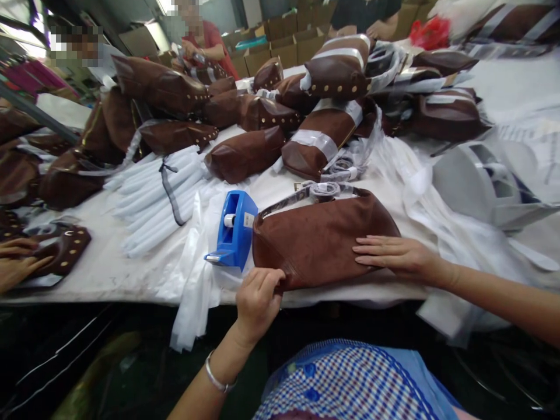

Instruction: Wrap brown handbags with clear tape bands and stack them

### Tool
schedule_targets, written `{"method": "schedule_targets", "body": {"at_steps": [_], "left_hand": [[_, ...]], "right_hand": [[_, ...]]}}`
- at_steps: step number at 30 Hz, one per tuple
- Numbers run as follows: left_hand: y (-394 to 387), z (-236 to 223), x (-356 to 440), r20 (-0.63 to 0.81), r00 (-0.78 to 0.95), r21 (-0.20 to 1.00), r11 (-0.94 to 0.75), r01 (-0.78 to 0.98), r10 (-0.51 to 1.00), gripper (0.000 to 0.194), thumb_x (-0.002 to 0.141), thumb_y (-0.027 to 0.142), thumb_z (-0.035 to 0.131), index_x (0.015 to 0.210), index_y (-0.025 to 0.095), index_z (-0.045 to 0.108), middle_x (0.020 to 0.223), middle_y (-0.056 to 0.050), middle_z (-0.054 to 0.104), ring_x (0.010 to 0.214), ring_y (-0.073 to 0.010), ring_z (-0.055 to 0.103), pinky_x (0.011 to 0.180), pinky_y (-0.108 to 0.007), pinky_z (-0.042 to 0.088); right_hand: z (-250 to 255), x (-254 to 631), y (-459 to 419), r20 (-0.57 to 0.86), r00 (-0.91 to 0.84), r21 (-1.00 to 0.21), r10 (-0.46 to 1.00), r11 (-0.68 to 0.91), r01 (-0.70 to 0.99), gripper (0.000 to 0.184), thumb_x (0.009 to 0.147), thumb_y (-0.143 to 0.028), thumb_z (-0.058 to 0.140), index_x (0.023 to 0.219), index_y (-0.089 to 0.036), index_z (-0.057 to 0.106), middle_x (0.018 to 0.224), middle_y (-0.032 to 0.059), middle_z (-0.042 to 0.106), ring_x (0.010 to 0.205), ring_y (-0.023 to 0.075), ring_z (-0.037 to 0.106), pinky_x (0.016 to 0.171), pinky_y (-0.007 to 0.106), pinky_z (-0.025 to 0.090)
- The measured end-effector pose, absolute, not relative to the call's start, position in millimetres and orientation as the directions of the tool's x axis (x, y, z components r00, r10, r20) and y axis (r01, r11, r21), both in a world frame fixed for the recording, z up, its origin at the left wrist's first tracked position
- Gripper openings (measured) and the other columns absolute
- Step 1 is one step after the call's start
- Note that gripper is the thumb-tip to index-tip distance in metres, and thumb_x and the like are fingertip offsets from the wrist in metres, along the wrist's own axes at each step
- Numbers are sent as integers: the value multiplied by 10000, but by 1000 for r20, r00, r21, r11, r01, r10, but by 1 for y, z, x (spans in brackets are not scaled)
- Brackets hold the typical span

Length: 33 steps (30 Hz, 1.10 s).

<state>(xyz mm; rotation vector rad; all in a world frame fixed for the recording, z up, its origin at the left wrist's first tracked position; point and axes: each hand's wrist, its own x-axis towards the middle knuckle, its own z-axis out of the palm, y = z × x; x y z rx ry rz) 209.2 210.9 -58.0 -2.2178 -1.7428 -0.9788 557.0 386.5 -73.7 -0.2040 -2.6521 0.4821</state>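
Note:
A brown suede bag lies flat near the front edge of the white table, its wrapped strap coiled behind it. My left hand pinches the bag's near left corner with curled fingers. Flat on the bag's right side rests my right hand, fingers stretched out and pointing left. A blue tape dispenser stands just left of the bag, touching it or nearly so.
Many brown bags, some banded with white wrap, are piled across the table's back. A bundle of white plastic sleeves lies left. Another person's hands hold a studded bag at far left. Cardboard boxes and people stand behind.

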Motion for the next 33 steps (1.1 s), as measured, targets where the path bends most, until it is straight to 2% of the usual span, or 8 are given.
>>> {"method": "schedule_targets", "body": {"at_steps": [7, 13, 15, 18, 21, 25, 28, 33], "left_hand": [[228, -90, 206, 579, 288, 79, -404, 911, 763, 341, 921, 61, 434, 624, 214, 503, 545, 11, 432, 580, -157, 378, 572, -340, 252], [225, -22, 210, 270, 259, 241, -326, 914, 927, 88, 799, 200, 595, 727, 213, 547, 689, -9, 554, 681, -174, 495, 607, -324, 355], [235, 3, 219, 282, 248, 276, -325, 904, 927, 117, 859, 268, 587, 754, 214, 587, 695, -7, 587, 686, -172, 535, 627, -322, 393], [262, 8, 240, 403, 285, 197, -386, 901, 870, 278, 953, 358, 535, 1165, 217, 646, 1124, -82, 697, 1066, -235, 615, 927, -383, 457], [282, -21, 257, 380, 401, 62, -456, 888, 834, 564, 930, 502, 565, 1450, 307, 468, 1564, -103, 407, 1446, -335, 346, 1178, -577, 222], [284, -54, 263, 352, 381, 25, -416, 909, 855, 610, 944, 522, 524, 1509, 348, 375, 1647, -79, 233, 1518, -322, 191, 1215, -609, 61], [283, -56, 260, 348, 378, 30, -413, 910, 858, 612, 949, 520, 512, 1517, 349, 361, 1655, -72, 202, 1524, -313, 172, 1222, -594, 47], [286, -55, 257, 360, 367, 52, -411, 910, 858, 645, 926, 560, 534, 1514, 354, 365, 1655, -75, 201, 1518, -322, 192, 1221, -595, 38]], "right_hand": [[-82, 554, 381, 419, -870, -303, 258, 943, 134, 407, 1048, -240, 389, 1420, -314, 536, 1355, 19, 639, 1352, 207, 502, 1174, 427, 401], [-80, 552, 377, 415, -886, -199, 208, 971, 135, 418, 1038, -175, 418, 1422, -293, 532, 1358, 27, 636, 1379, 186, 464, 1178, 419, 381], [-80, 552, 378, 413, -893, -150, 179, 981, 127, 426, 1039, -160, 400, 1431, -279, 520, 1370, 31, 627, 1402, 181, 431, 1169, 419, 389], [-83, 552, 380, 418, -898, -79, 136, 990, 113, 428, 1038, -155, 390, 1433, -264, 514, 1390, 30, 611, 1430, 183, 385, 1167, 431, 385], [-80, 556, 376, 383, -914, -59, 133, 991, 120, 453, 1021, -152, 399, 1454, -253, 487, 1425, 32, 579, 1448, 194, 354, 1184, 451, 356], [-46, 556, 364, 314, -931, -126, 189, 980, 156, 536, 963, -200, 470, 1497, -222, 429, 1484, 58, 518, 1439, 226, 381, 1198, 463, 337], [-21, 540, 358, 447, -831, -124, 331, 943, 309, 582, 957, -310, 518, 1520, -225, 396, 1532, 83, 453, 1445, 281, 371, 1213, 527, 281], [-49, 500, 372, 517, -700, -27, 493, 826, 562, 723, 933, -482, 578, 1553, -207, 325, 1622, 137, 254, 1500, 370, 202, 1195, 628, 214]]}}
